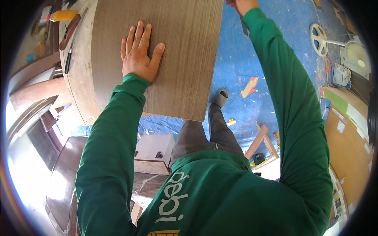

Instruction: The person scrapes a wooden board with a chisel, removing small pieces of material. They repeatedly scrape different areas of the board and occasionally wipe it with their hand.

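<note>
My left hand [139, 55] lies flat on a brown wood-grain panel [181, 63], fingers spread and thumb out to the side. The panel rests on a pale worktable [80, 86] and juts past its right side. At the upper edge of the picture, beyond the panel's right edge, is my right hand [243, 4], partly cut off by the frame. Its fingers look curled. A narrow dark piece [245, 29] shows just below it, but what it belongs to is hidden.
A black-handled long tool [69, 59] and an orange-yellow object [63, 15] lie on the worktable's left. Blue sheeting [232, 70] with scraps covers the floor. A white fan [321, 40] stands at right, wooden pieces [258, 141] near my legs, a white cabinet [153, 145] behind.
</note>
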Demonstrator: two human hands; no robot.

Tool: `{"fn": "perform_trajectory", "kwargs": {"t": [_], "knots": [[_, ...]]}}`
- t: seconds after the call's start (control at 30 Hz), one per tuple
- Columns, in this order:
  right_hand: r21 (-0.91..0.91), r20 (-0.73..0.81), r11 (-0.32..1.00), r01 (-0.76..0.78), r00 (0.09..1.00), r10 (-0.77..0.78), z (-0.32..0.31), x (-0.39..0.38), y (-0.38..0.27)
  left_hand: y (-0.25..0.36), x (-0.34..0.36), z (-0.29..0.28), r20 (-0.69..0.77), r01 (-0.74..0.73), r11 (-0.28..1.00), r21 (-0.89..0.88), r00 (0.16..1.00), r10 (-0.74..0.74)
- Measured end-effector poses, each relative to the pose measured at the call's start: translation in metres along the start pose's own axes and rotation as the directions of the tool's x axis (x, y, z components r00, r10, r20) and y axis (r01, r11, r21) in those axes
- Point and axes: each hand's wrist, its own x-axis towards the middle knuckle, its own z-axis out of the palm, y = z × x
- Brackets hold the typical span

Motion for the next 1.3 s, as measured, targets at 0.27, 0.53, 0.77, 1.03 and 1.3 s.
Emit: {"fn": "perform_trajectory", "kwargs": {"t": [0.27,0.53,0.77,1.03,1.3], "knots": [[-0.265,0.104,0.951,0.159,0.985,-0.136,0.027,-0.226,-0.028,0.0,0.0,0.001,-0.023,-0.017,1.0,-0.011,1.0,0.017],[0.007,0.177,1.0,0.014,0.984,-0.015,-0.012,-0.239,-0.036,0.0,0.0,0.002,-0.022,-0.013,1.0,0.0,1.0,0.013],[0.034,-0.031,0.999,-0.023,0.999,0.024,-0.007,-0.04,-0.033,-0.001,0.0,0.004,-0.042,-0.027,0.999,-0.024,0.999,0.026],[-0.454,0.031,0.814,0.362,0.92,-0.392,0.007,-0.089,-0.022,-0.004,-0.002,0.006,-0.054,-0.037,0.999,-0.013,0.998,0.036],[-0.298,0.351,0.807,0.51,0.845,-0.404,0.001,-0.251,-0.083,-0.002,-0.001,0.003,-0.045,-0.029,0.999,-0.014,0.999,0.028]]}}
